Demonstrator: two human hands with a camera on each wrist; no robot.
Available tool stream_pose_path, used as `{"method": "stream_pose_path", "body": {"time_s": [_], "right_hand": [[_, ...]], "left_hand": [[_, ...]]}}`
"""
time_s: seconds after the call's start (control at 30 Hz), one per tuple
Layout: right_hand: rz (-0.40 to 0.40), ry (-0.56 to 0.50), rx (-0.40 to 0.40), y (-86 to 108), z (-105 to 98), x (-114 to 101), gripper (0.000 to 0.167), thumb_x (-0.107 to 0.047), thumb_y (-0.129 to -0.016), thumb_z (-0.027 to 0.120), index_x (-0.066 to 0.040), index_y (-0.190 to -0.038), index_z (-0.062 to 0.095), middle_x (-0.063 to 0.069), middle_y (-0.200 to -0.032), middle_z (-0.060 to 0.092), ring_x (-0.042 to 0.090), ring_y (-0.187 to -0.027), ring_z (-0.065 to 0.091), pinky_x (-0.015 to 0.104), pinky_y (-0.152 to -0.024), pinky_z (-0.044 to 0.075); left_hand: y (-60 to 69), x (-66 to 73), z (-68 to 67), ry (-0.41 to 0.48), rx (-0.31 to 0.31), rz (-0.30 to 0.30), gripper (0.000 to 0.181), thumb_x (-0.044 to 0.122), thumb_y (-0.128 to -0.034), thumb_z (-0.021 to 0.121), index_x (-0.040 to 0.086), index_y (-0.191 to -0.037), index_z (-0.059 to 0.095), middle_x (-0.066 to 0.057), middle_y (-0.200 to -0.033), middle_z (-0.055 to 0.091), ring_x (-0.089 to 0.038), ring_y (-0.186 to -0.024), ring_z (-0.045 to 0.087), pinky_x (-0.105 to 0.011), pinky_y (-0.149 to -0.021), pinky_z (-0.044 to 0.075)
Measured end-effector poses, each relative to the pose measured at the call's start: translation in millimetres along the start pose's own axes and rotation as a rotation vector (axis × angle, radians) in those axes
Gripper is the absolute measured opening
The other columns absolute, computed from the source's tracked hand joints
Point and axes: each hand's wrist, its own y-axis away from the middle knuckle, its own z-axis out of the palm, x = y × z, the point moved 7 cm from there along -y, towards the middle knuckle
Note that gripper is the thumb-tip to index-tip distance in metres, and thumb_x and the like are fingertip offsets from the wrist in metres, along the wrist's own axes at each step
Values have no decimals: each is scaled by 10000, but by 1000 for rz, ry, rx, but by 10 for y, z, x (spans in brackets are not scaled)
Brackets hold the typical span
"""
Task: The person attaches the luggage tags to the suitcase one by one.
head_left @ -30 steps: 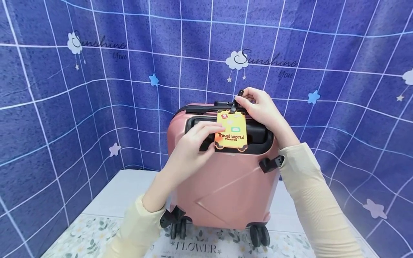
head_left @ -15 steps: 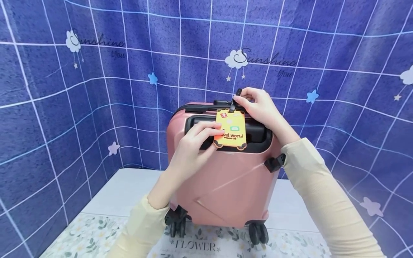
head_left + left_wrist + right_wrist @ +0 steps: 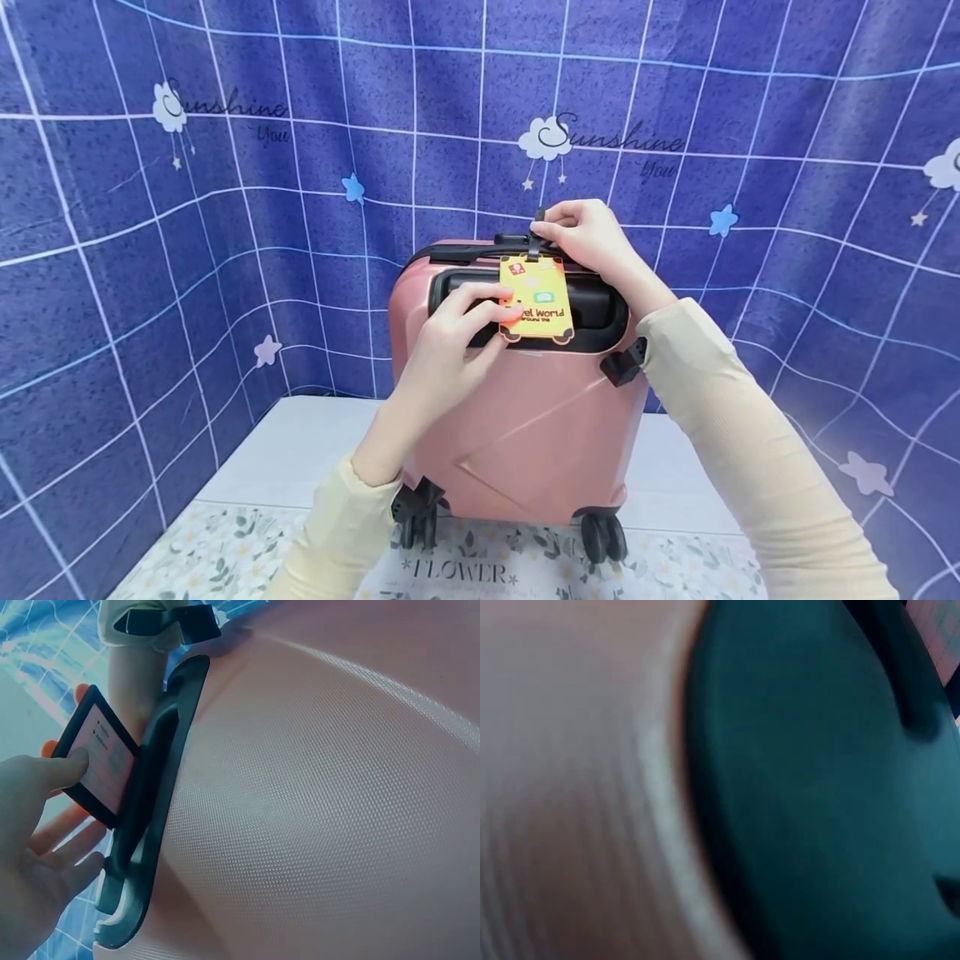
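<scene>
A pink hard-shell suitcase [image 3: 525,433] stands upright on its wheels. In front of its black top handle area hangs a yellow luggage tag [image 3: 543,287] printed with a suitcase design. My left hand [image 3: 448,346] pinches the tag at its left edge. The left wrist view shows the thumb on the card side of the tag [image 3: 112,761], with other fingers behind it. Above the tag, my right hand [image 3: 592,237] pinches the black strap [image 3: 534,247] between thumb and finger. Close up and blurred, the right wrist view shows only the suitcase shell [image 3: 570,787] and black trim [image 3: 817,787].
Blue grid-patterned cloth [image 3: 420,100] hangs behind and at both sides. Under the suitcase lies a floral mat [image 3: 225,550], with a white surface [image 3: 300,450] behind it. Black wheels [image 3: 602,536] show at the suitcase's base.
My right hand and the strap have shifted slightly left, and the strap stands more upright. My left fingers reach a little farther over the tag's face than at first.
</scene>
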Motion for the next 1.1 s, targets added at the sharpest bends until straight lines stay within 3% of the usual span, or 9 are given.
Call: {"method": "stream_pose_path", "body": {"time_s": [0.1, 0.23, 0.43, 0.6, 0.77, 1.1], "right_hand": [[69, -64, -11, -29, 21, 65, 381, -297, -869, 651, -53, -1161, 638, 133, -1110, 682, 210, -972, 646, 310, -863, 484], [120, -101, -9, -56, 40, 147, 434, -332, -847, 676, -80, -1198, 634, 110, -1120, 684, 201, -976, 654, 281, -835, 483], [139, -78, 6, -82, 81, 187, 405, -361, -825, 688, -103, -1138, 679, 96, -1068, 703, 159, -979, 626, 251, -805, 453], [164, -28, 10, -85, 78, 180, 415, -359, -818, 691, -101, -1143, 679, 96, -1102, 692, 174, -1027, 597, 305, -863, 460], [153, 9, 18, -80, 56, 164, 396, -332, -828, 680, -89, -1141, 674, 108, -1135, 678, 200, -1040, 605, 337, -914, 459], [72, 24, 28, -64, 73, 137, 288, -343, -842, 650, -125, -1013, 730, 57, -990, 721, 142, -910, 584, 241, -768, 419]], "left_hand": [[-6, -8, 15, -6, -12, -7, 202, 1, -807, 643, 108, -965, 706, -66, -1115, 619, -203, -1103, 568, -343, -963, 434], [0, -29, 50, -5, -28, -15, 209, -11, -807, 642, 99, -973, 704, -75, -1125, 613, -213, -1109, 563, -337, -972, 433], [27, -65, 80, -20, -24, 3, 196, -6, -807, 645, 98, -961, 706, -78, -1119, 614, -225, -1104, 559, -348, -981, 426], [10, -63, 78, -35, -5, 37, 189, 9, -803, 654, 102, -957, 713, -76, -1103, 623, -229, -1092, 570, -358, -980, 422], [-13, -31, 72, -20, 2, 37, 195, -10, -804, 646, 88, -958, 715, -89, -1097, 628, -233, -1083, 573, -345, -980, 428], [38, -54, 79, -3, 7, 37, 189, -19, -801, 658, 84, -951, 708, -96, -1120, 614, -238, -1100, 556, -327, -985, 427]]}}
